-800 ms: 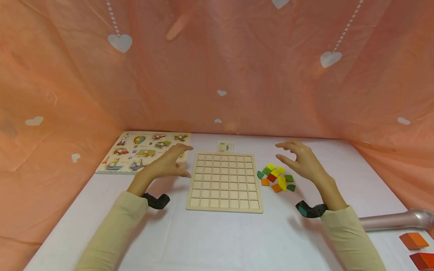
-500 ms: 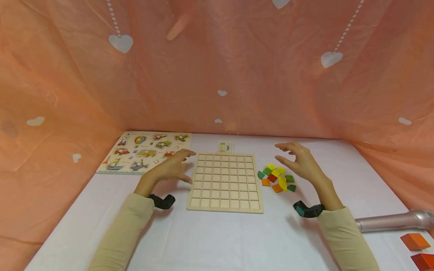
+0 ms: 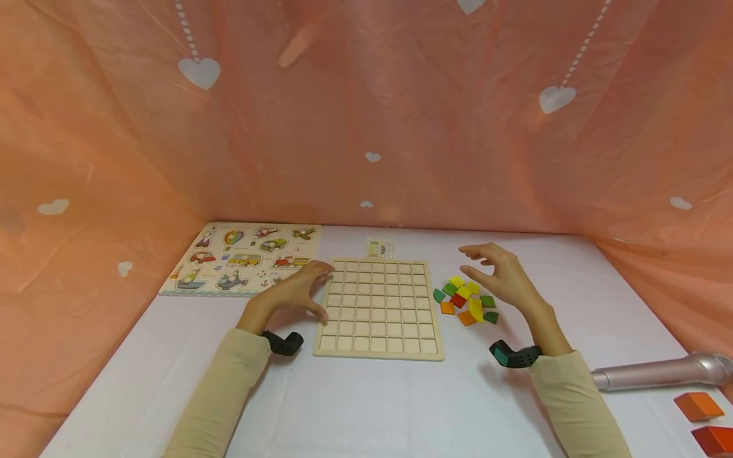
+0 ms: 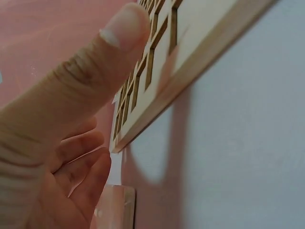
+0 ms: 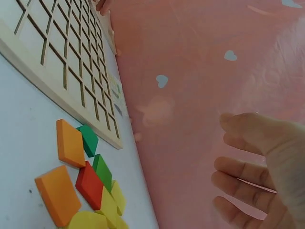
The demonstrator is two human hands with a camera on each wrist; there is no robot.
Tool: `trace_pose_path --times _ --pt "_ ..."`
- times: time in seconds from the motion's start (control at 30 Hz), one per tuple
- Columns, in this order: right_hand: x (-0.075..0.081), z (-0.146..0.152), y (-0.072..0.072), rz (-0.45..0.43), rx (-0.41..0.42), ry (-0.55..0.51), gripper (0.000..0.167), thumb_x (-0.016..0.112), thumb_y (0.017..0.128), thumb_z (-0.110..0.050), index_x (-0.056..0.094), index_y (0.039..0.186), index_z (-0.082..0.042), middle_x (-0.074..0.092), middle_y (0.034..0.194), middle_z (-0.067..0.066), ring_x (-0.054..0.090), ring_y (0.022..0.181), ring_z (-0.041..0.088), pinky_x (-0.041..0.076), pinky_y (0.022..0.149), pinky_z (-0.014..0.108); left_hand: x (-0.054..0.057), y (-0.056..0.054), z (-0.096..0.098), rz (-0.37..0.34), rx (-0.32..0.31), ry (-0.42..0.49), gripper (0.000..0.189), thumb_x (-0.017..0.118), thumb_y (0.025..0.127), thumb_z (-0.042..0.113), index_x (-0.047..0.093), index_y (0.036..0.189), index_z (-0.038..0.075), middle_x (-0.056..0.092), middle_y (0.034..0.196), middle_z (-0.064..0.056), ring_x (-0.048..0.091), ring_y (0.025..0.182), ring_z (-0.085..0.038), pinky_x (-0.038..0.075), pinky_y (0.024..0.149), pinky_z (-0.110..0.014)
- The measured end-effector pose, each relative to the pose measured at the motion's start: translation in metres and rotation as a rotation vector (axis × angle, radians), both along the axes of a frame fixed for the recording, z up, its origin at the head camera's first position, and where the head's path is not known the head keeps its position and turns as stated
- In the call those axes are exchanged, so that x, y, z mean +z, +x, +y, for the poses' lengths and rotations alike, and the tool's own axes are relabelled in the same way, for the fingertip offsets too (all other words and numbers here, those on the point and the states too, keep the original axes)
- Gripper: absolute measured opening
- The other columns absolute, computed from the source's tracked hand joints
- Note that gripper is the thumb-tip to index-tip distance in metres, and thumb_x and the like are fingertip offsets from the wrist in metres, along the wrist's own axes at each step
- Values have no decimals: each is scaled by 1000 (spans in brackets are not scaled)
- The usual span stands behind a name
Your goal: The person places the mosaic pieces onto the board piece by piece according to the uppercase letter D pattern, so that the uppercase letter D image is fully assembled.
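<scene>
A pale wooden board with a grid of square recesses (image 3: 378, 312) lies flat in the middle of the white table. My left hand (image 3: 292, 292) is at its left side, thumb and fingers spread apart and overlapping the board's edge in the head view. The left wrist view has the thumb (image 4: 90, 71) right by the rim. To the right of the board lies a loose group of flat coloured pieces, among them a red square (image 5: 89, 185), an orange square (image 5: 58, 195) and green and yellow ones. Beyond them, my right hand (image 3: 506, 277) hovers with loosely bent fingers, holding nothing.
A small printed grid card (image 3: 380, 248) lies just behind the board. At back left is a vehicle picture puzzle (image 3: 197, 267). A silvery-pink tube (image 3: 653, 374), an orange block (image 3: 698, 406) and a red block (image 3: 714, 439) lie at right. Pink curtain (image 3: 366, 114) surrounds the table.
My left hand has moved right and slightly nearer me, up to the board's left edge. My right hand has shifted slightly left. Board and pieces have stayed put.
</scene>
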State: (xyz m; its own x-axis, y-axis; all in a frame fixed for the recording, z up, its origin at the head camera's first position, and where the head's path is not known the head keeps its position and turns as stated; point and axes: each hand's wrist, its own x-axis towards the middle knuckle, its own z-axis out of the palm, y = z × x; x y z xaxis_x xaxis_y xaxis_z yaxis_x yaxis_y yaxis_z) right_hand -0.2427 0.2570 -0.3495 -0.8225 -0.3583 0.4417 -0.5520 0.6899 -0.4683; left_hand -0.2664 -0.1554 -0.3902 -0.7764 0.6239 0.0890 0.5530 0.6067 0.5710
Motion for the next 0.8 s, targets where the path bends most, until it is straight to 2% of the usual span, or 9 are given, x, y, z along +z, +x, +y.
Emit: trace_pose_path --times 0.37,0.8 --pt "-10 0 -7 -79 -3 -32 36 67 87 -16 60 120 -2 60 114 17 57 99 31 49 83 49 -10 -4 2 -7 -6 -63 100 88 58 30 38 135 -10 31 140 -25 30 130 -40 26 107 -49" --pt "-13 -2 -9 -146 -16 -63 34 65 88 -18 62 118 -1 61 116 17 57 101 31 48 85 49 -6 -2 0 -25 -9 -101 100 88 58 29 38 136 -9 32 142 -24 29 132 -39 26 108 -48"
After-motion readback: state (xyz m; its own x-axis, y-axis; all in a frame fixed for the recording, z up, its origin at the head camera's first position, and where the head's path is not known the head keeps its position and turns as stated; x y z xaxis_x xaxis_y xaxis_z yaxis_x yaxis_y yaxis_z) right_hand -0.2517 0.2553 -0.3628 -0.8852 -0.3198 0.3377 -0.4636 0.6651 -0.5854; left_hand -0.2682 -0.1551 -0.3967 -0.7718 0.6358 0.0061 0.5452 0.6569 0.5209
